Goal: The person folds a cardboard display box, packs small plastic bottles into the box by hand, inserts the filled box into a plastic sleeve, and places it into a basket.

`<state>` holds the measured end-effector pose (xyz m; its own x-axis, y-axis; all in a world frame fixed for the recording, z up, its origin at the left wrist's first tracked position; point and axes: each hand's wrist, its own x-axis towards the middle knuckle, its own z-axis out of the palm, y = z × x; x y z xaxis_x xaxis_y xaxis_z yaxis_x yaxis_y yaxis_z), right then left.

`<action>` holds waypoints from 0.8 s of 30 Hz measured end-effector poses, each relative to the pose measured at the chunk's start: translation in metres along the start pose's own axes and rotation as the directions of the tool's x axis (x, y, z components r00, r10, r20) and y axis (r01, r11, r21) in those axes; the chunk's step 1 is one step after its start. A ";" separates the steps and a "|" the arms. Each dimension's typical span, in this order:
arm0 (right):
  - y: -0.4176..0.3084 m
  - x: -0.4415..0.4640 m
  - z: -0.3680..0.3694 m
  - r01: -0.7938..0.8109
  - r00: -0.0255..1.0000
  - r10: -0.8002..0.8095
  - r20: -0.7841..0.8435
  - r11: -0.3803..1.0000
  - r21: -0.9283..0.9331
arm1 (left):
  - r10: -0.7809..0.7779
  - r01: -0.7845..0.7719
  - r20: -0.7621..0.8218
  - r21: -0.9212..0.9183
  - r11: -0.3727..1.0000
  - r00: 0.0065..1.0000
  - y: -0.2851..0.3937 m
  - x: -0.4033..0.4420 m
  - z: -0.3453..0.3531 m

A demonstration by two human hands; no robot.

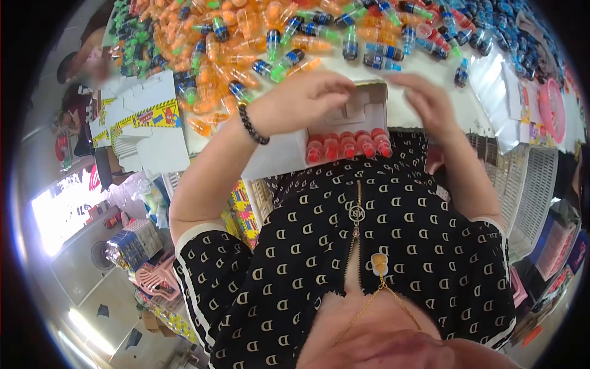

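Observation:
A small open cardboard box stands at the near edge of the white table, close to my chest. A row of small clear bottles with red contents lies along its near side. My left hand, with a dark beaded bracelet at the wrist, reaches over the left side of the box; its fingers are loosely bent and apart, with nothing visible in them. Right of the box, my right hand hovers with fingers apart, slightly blurred and holding nothing. A white cardboard flap shows beneath my left forearm.
Many orange bottles pile up across the table, mixed with dark-labelled green ones. Blue bottles heap at the right, near a pink basin. Printed cartons lie at left. White plastic crates stand at lower right. Another person sits at far left.

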<state>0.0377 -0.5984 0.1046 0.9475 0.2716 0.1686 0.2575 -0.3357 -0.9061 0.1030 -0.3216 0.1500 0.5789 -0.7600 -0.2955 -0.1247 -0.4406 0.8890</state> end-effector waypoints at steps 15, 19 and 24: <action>0.034 0.112 -0.021 0.175 0.958 -0.261 -0.115 0.856 -0.487 | 0.141 0.231 -0.629 0.471 0.851 0.764 -0.036 0.100 -0.131; 0.038 0.124 -0.009 0.190 0.959 -0.267 -0.094 0.855 -0.483 | 0.036 0.491 -0.580 0.719 0.493 0.813 -0.048 0.127 -0.131; 0.049 0.129 -0.004 0.232 0.953 -0.303 -0.023 0.774 -0.590 | -0.015 0.632 -0.670 0.692 0.348 0.742 -0.076 0.156 -0.132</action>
<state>0.1734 -0.5833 0.0834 0.8290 0.3400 0.4441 0.5308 -0.7285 -0.4331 0.3094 -0.3429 0.0823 0.9715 -0.2371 0.0016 -0.2352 -0.9646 -0.1196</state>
